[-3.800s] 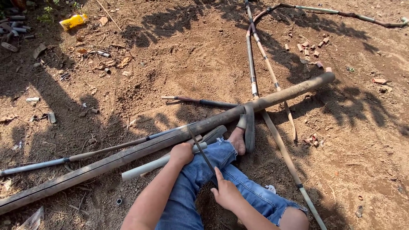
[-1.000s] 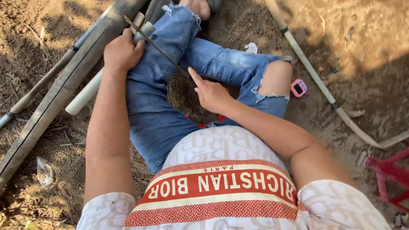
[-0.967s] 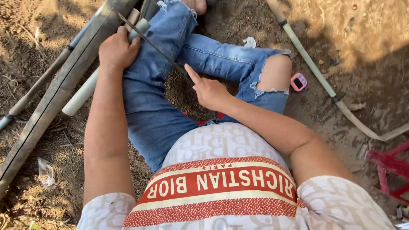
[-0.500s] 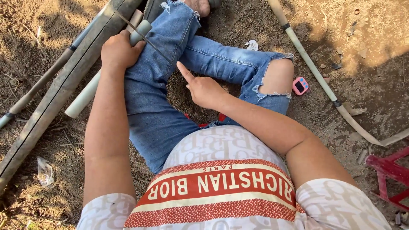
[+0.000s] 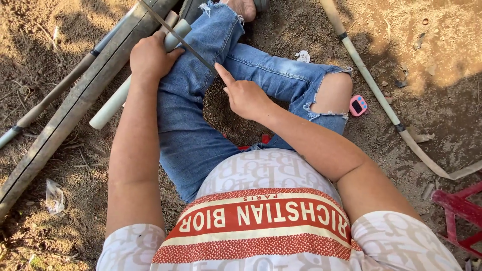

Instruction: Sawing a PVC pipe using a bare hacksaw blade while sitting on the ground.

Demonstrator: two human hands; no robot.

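I sit on bare dirt with my jeans-clad legs (image 5: 191,135) crossed. My left hand (image 5: 150,57) is closed around a pale round tube (image 5: 118,100) that lies beside a long grey-green bamboo pole (image 5: 65,120). A thin dark blade (image 5: 181,40) slants across the tube's end and over my left leg. My right hand (image 5: 246,95) holds the blade's near end, with the forefinger stretched along it. The blade's far tip runs out of the top of the view.
A thinner pole (image 5: 45,108) lies left of the bamboo. A split bamboo strip (image 5: 374,88) runs down the right side, with a small pink timer (image 5: 358,106) by my knee. A red plastic stool (image 5: 459,211) stands at the right edge. A clear plastic scrap (image 5: 54,195) lies at the left.
The view dropped from the ground ahead to my lap. Over the last second my right hand moved slightly forward along the blade with its forefinger raised. My left hand kept its grip.
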